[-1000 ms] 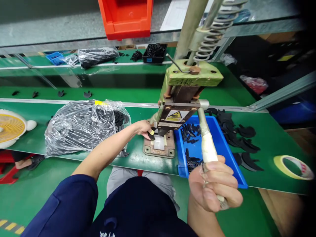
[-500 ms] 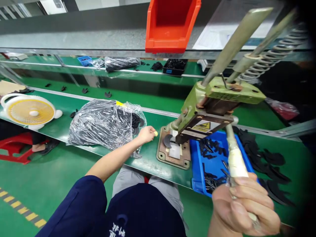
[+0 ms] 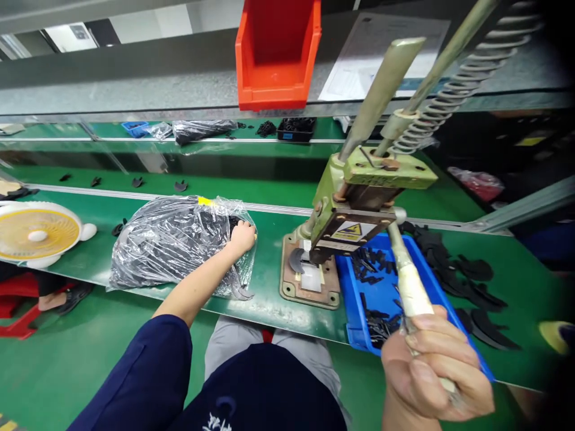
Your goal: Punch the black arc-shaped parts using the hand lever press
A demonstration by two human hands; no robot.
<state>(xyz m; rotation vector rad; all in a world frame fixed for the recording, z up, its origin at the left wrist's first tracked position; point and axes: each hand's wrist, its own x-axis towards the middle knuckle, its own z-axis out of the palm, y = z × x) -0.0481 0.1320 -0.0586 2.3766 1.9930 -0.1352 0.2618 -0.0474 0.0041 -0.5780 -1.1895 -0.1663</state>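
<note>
My right hand (image 3: 442, 362) is wrapped round the pale, taped lever handle (image 3: 413, 290) of a green hand press (image 3: 354, 197). On the press's base plate (image 3: 309, 293) lies a dark crescent-shaped piece (image 3: 296, 261), beside the press head. My left hand (image 3: 243, 236) is at the mouth of a clear plastic bag (image 3: 171, 239) full of black parts, its fingers curled down among them. A bit of yellow shows at its fingertips, and what they hold is hidden. A loose dark curved strip (image 3: 240, 287) lies at the bag's near edge.
A blue bin (image 3: 354, 323) with small black pieces stands right of the press, with dark curved parts (image 3: 476, 293) beyond it. A yellow-and-white fan (image 3: 38, 233) lies at left. An orange bin (image 3: 274, 96) sits on the shelf above. A person's foot (image 3: 74, 296) shows at left.
My left hand has moved left from beside the press base to the bag's mouth. My right hand stays on the lever handle. The view has shifted a little to the right.
</note>
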